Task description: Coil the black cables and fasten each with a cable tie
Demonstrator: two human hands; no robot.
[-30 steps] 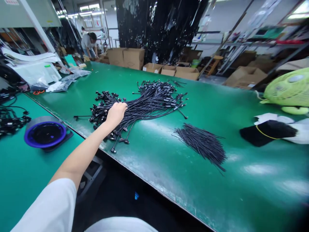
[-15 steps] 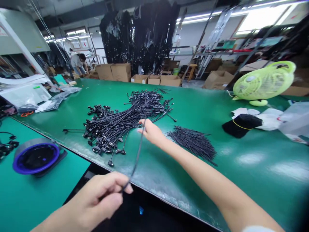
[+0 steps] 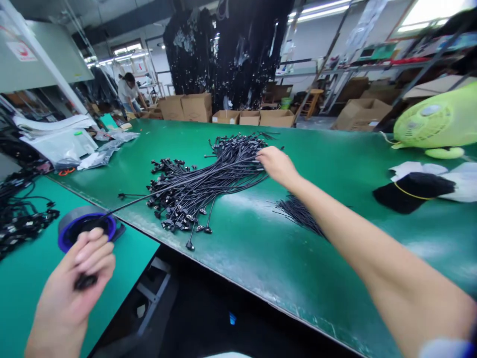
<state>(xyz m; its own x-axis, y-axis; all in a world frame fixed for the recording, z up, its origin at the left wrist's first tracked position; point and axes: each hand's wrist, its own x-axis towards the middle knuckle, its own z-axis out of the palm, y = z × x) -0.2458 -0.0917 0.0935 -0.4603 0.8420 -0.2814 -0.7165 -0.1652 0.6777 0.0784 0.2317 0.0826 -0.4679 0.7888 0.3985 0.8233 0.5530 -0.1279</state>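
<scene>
My left hand (image 3: 87, 268) is closed round the end of a black cable (image 3: 130, 202), at the lower left in front of a blue-rimmed round dish (image 3: 63, 237). A dark plug end shows below its fingers. The cable runs taut over a pile of black cables (image 3: 223, 171) to my right hand (image 3: 278, 165), whose fingers are pinched at the pile's far right end. Plugs lie bunched at the pile's near left side. Below my right forearm lies a bundle of thin black ties (image 3: 303, 214), partly hidden by the arm.
The green table (image 3: 238, 258) has an edge running diagonally before me. More cables (image 3: 26, 219) lie on the left surface. A black bundle with a yellow band (image 3: 413, 191) and a green fan (image 3: 436, 119) stand right. Cardboard boxes (image 3: 197, 107) and a person (image 3: 128, 93) are behind.
My left hand has moved left, in front of the round dish, with the cable. My right hand has gone up and right to the pile's far end. The view has shifted slightly.
</scene>
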